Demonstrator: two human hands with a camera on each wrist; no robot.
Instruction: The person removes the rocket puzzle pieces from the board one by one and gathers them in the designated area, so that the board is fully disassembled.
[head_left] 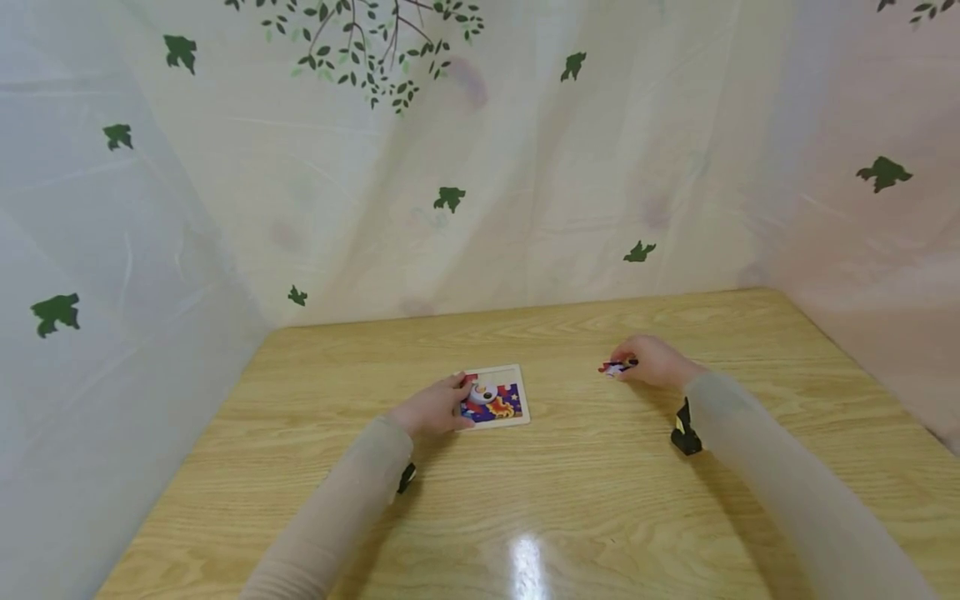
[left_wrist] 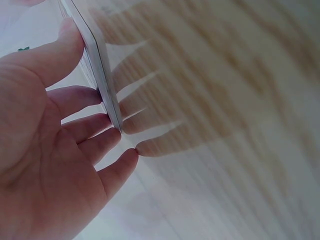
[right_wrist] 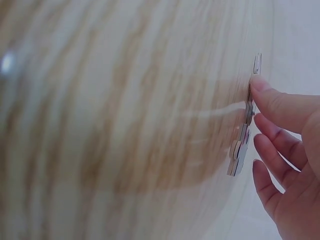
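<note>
A square jigsaw puzzle board with a pale rim and a colourful picture lies flat on the table. My left hand grips its left side, thumb and fingers spread along the rim; the left wrist view shows the fingertips against the board's edge. To the right of the board, my right hand pinches at small colourful puzzle pieces with thumb and fingertips. In the right wrist view several thin pieces lie close together at table level, and the fingers partly hide them.
The wood-grain table reaches back to a pale curtain printed with leaves and birds. Curtains also hang at the left and right sides. A black wrist device hangs under the right sleeve, another under the left.
</note>
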